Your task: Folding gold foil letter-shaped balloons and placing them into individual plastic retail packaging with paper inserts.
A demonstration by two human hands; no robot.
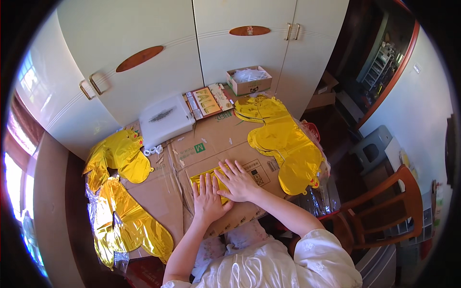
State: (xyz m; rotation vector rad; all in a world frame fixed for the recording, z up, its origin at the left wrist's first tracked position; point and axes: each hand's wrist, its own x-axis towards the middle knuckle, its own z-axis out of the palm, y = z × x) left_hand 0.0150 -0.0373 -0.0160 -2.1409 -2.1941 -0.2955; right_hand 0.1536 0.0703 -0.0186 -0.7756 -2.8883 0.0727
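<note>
My left hand (209, 201) lies flat with its fingers stretched forward on a small folded piece of gold foil (204, 174). My right hand (238, 183) presses flat on the same piece, its fingers spread and pointing up and to the left. Most of the folded foil is hidden beneath the hands. To the right lie flat, uninflated gold foil balloons (288, 146) with rounded lobes. More flat foil balloons (117, 153) are at the far left, and a shiny, crinkled group (134, 223) rests at the near left.
Flattened cardboard (216, 139) covers the table. Toward the back are a white package (165, 119), printed cards (207, 102) and an open box (249, 87) of clear plastic pieces. Small white rings (153, 150) sit near the left foil. A wooden chair (406, 204) stands at right.
</note>
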